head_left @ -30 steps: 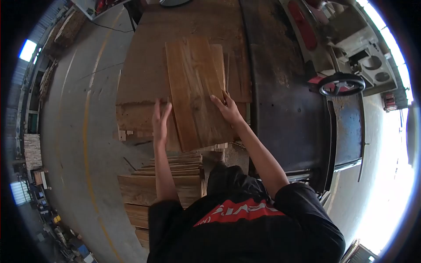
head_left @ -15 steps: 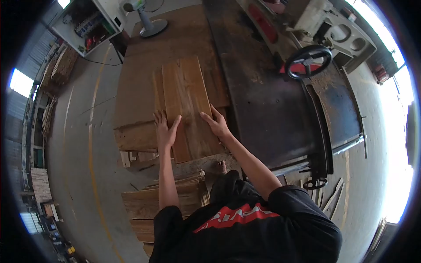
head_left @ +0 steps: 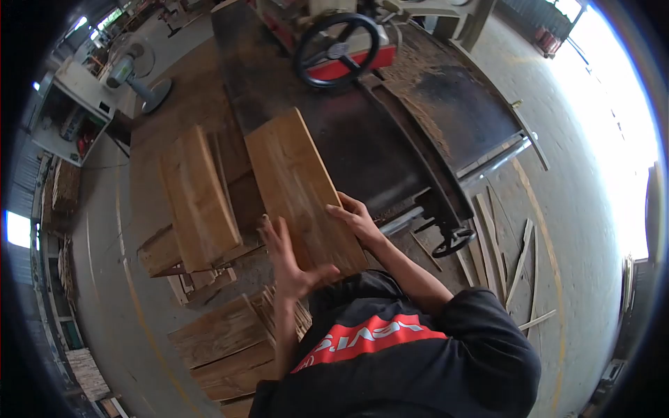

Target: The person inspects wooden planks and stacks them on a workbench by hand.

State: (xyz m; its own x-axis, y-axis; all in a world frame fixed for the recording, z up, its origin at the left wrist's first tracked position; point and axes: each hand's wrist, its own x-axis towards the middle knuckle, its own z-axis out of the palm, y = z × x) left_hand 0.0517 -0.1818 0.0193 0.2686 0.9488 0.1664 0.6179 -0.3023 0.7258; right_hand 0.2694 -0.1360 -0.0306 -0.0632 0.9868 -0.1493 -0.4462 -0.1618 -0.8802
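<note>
Board (head_left: pixel 296 188) just swung right, clear of the other plank (head_left: pixel 198 202); right hand (head_left: pixel 359 223) clamped on its edge, left hand (head_left: pixel 293 272) splayed, can't tell if touching.

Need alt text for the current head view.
A person's right hand grips a wooden board at its right edge; the left hand, blurred, spreads by its lower left. Beyond it are a dark machine bed and a black handwheel; another board lies to the left.
</note>
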